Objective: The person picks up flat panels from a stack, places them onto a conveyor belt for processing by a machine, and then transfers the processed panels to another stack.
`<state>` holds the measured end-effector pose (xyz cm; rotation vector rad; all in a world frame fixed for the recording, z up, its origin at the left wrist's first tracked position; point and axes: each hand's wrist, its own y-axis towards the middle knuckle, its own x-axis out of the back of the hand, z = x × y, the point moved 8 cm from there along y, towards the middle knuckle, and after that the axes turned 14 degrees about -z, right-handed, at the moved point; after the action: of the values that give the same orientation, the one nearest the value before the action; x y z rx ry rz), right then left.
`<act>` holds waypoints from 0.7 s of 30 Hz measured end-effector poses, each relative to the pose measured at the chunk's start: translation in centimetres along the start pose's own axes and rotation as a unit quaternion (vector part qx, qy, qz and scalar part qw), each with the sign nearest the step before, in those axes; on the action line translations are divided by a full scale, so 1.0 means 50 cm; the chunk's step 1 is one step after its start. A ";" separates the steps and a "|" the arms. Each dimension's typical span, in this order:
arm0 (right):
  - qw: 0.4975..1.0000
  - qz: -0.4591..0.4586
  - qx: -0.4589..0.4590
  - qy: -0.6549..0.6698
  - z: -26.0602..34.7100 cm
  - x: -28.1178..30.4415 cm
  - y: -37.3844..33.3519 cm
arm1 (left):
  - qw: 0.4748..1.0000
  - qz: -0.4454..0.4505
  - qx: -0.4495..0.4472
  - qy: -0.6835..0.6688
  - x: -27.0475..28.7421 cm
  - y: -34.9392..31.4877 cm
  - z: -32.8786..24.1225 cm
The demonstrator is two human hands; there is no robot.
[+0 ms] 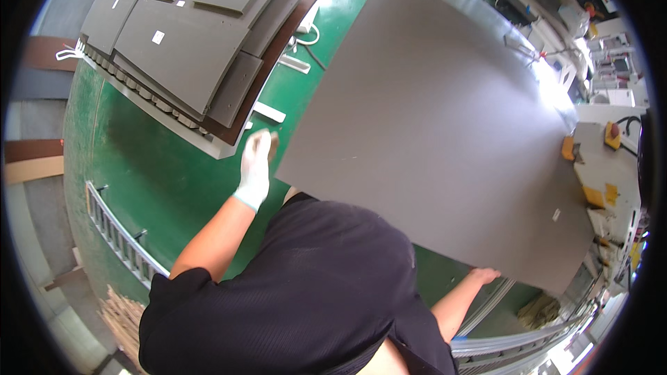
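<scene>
So there's this huge grey panel [424,132] tilted across the right half of the view, above the green floor [132,160]. Next biggest is the roller conveyor [218,150] to the left, with smaller grey panels [184,48] piled up on a brown board [290,28] that runs along its right edge. The left hand [256,163], white-gloved, sits between the conveyor's near right corner and the huge panel's left corner, fingers seemingly pressed together. The bare right hand [484,276] is at that panel's near edge; can't tell if its fingers are pinching. Tiniest thing: a white sticker [556,215] near the panel's right edge.
</scene>
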<state>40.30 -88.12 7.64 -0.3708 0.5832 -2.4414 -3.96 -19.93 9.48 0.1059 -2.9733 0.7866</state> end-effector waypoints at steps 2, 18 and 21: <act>0.998 0.008 -0.043 0.046 -0.029 0.007 -0.020 | 0.992 0.064 -0.108 0.028 -0.084 0.041 -0.093; 0.963 0.104 -0.160 0.190 -0.269 -0.060 -0.479 | 0.436 0.414 -0.744 0.292 -0.896 -0.254 -0.081; 0.965 0.057 -0.160 0.200 -0.266 -0.070 -0.523 | 0.421 0.408 -0.766 0.266 -1.002 -0.304 -0.116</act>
<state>25.22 -62.75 8.42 0.0373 1.1455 -2.3194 47.46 -27.74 18.01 -1.3245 -1.7044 -1.7115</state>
